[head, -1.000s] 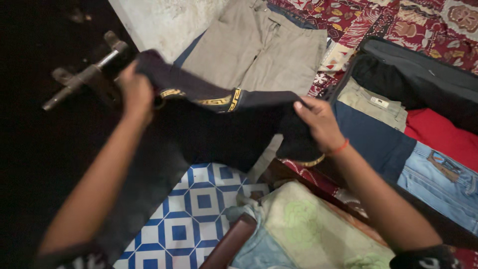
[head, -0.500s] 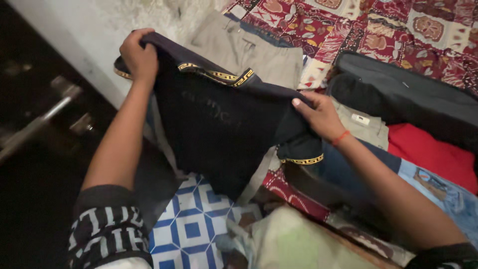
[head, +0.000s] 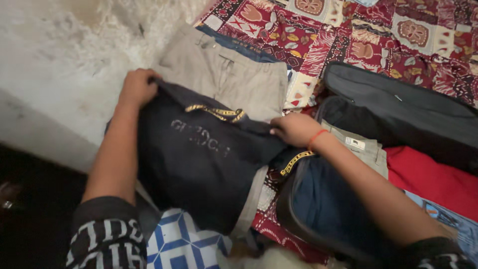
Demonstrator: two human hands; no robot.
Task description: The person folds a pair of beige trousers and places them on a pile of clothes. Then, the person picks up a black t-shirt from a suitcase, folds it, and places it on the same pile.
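Head view of a black T-shirt with gold patterned trim, held spread between both hands above a pair of khaki trousers lying on a patterned red quilt. The left hand was closed on one shoulder of the shirt, the right hand — a red thread at its wrist — was closed on the other, so each grip pinched cloth at the top edge and the body of the shirt hung down from them toward a blue-and-white tiled floor. Just to the right of the right grip lay an open dark suitcase holding a folded olive garment, a red one and a navy one. Judged from this pose, the laying-down would go best with both grips level and the cloth kept taut between them — the collar line straight, the hem lowered first so no crease is trapped.
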